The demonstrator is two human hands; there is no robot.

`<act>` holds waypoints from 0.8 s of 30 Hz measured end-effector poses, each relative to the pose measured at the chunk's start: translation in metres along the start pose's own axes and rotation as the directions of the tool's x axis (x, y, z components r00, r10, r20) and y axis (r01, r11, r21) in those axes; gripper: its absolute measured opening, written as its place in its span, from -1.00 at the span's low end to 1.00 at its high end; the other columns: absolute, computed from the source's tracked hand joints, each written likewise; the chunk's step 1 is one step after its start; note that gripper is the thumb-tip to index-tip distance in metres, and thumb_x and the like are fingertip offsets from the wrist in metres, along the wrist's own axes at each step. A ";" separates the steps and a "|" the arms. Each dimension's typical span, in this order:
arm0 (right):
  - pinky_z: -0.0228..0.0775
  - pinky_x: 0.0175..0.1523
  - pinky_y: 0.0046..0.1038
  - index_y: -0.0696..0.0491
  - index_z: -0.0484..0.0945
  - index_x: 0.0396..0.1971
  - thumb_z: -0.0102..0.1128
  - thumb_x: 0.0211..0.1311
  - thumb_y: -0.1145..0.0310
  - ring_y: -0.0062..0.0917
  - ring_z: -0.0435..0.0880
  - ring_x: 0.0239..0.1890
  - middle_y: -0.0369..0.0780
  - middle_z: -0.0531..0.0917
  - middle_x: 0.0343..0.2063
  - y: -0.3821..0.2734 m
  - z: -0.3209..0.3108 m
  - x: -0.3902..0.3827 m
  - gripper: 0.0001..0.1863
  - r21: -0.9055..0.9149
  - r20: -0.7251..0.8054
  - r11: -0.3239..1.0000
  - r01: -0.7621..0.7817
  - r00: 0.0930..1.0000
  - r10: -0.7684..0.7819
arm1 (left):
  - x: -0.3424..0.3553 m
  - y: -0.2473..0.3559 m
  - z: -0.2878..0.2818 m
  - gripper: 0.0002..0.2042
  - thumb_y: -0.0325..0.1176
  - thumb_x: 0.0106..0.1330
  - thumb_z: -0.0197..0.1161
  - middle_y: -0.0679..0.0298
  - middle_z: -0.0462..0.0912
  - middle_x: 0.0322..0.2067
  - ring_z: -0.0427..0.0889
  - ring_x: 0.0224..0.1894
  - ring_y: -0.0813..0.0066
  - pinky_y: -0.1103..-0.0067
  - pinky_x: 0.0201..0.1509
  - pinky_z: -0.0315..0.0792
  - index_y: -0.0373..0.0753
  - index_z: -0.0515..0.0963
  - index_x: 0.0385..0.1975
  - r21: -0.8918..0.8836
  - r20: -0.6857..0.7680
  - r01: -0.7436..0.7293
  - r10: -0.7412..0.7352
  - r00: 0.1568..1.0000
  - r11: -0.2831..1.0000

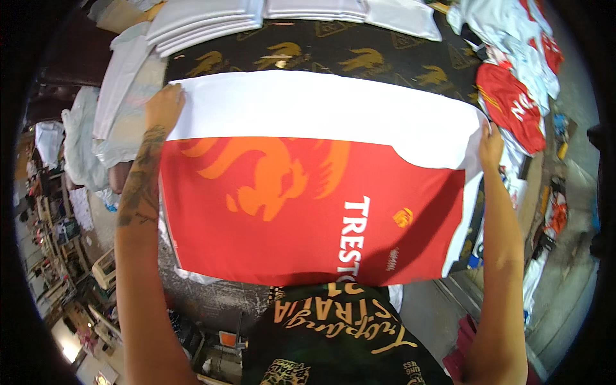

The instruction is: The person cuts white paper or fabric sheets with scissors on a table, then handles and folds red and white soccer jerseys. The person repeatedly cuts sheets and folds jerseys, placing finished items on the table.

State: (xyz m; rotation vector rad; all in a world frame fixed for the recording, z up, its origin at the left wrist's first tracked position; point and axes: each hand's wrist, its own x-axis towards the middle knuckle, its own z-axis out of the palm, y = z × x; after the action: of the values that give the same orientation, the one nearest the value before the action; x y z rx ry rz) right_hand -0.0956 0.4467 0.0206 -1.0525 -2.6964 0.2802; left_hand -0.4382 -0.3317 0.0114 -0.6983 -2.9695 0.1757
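Note:
A printed jersey panel [289, 231] is stretched between my hands, red with orange figures, white lettering and a broad white margin along its far side. Its near edge hangs down by my dark shirt with gold print. At the far left corner, my left hand [165, 106] is closed with the white margin pinched in its fingers. My right hand [491, 147] grips the margin near the far right corner. A dark shadow falls across the panel's right half. Folds show by the right edge, where white cloth curves below my fingers.
Beyond the panel lies a black work surface [314, 54] with gold patterns. Stacks of folded white cloth [205, 22] line its far edge. A red garment piece [510, 106] and pale cloth heap at the right. Clear plastic bags [86, 138] sit at the left.

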 end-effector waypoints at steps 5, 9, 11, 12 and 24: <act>0.35 0.38 -0.04 0.10 0.44 0.39 0.33 0.41 0.40 0.11 0.53 0.28 0.11 0.54 0.26 -0.051 -0.015 -0.040 -0.42 -0.077 -0.109 0.916 0.394 0.910 -0.400 | -0.031 0.003 -0.006 -0.66 -0.17 0.48 0.30 0.03 0.63 0.01 0.61 0.09 -0.12 0.01 0.20 0.44 -0.18 0.57 0.13 -0.054 -0.217 0.169 -0.176 0.960 0.984; 0.42 0.31 -0.04 0.18 0.59 0.14 0.27 0.43 0.47 0.08 0.57 0.15 0.08 0.60 0.02 -0.066 -0.048 -0.204 -0.67 0.062 0.262 0.771 0.634 0.735 -0.626 | -0.185 0.117 -0.042 -0.56 -0.14 0.62 0.15 -0.31 0.52 0.23 0.50 0.29 -0.30 -0.04 0.38 0.34 -0.44 0.49 0.21 -0.220 -0.028 0.380 -0.396 0.918 0.898; 0.45 0.07 -0.06 0.17 0.63 -0.06 0.27 0.44 0.42 0.02 0.57 -0.03 0.04 0.59 -0.14 -0.033 -0.072 -0.291 -0.82 0.134 0.406 0.878 0.459 0.783 -0.471 | -0.299 0.147 -0.047 -0.70 -0.26 0.55 0.18 -0.22 0.63 0.04 0.56 0.19 -0.23 -0.01 0.33 0.38 -0.40 0.56 0.03 -0.294 0.198 0.212 -0.158 0.967 0.932; 0.46 0.00 -0.13 0.19 0.63 -0.15 0.23 0.48 0.37 -0.01 0.60 -0.15 0.02 0.60 -0.27 -0.006 -0.084 -0.326 -0.82 0.179 0.424 0.960 0.214 0.864 -0.272 | -0.350 0.137 -0.044 -0.73 -0.27 0.51 0.21 -0.17 0.65 0.00 0.57 0.17 -0.20 0.00 0.32 0.39 -0.37 0.57 -0.01 -0.320 0.201 0.346 -0.294 0.934 0.882; 0.59 -0.07 -0.32 0.07 0.25 0.55 0.39 0.33 0.17 -0.35 0.76 0.02 -0.19 0.77 0.01 0.191 0.129 -0.507 -0.15 0.541 0.757 0.158 -0.826 0.560 0.336 | -0.508 0.329 0.203 -0.12 0.44 0.54 -0.10 0.05 0.23 0.59 0.19 0.61 0.00 -0.01 0.65 0.07 -0.15 0.18 0.61 -0.280 0.851 -0.091 -0.291 0.438 -0.956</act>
State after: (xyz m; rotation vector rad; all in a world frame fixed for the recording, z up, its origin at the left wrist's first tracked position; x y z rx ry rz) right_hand 0.3530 0.2260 -0.2263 -1.7141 -1.5618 2.0992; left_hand 0.1375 -0.2854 -0.2614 1.4207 -0.8280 -2.7898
